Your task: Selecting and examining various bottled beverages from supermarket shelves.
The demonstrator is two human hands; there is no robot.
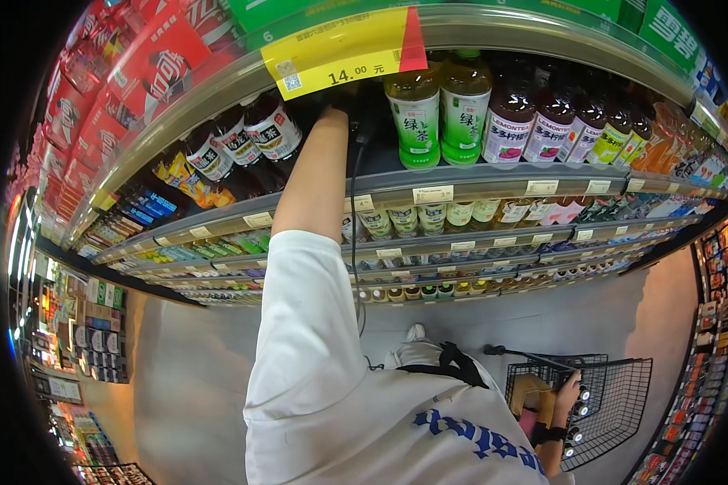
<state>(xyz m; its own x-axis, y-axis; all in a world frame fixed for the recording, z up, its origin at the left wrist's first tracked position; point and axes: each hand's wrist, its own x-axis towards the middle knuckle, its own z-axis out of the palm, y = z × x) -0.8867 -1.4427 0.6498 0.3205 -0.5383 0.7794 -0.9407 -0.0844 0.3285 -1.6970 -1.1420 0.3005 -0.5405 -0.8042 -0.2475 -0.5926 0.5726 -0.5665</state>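
My left arm reaches into a gap on the upper shelf, and my left hand (335, 113) is lost in the dark there, so its fingers are hidden. Dark tea bottles with white labels (273, 132) stand left of it. Two green tea bottles (417, 124) are to its right. A thin black cable (353, 242) hangs beside the forearm. At lower right, my right hand (566, 395) is closed around the handle (537, 357) of a black wire shopping cart (650, 388). Several white-capped bottles (583, 395) and a brown box-like item (528, 391) show at the cart.
A yellow price sign (346, 51) hangs over the gap from the shelf above. Red cola multipacks (158, 66) and green soda packs (670, 30) fill that shelf. Lemon tea bottles (509, 124) stand farther right. Lower shelves hold more bottles, above a grey floor (188, 364).
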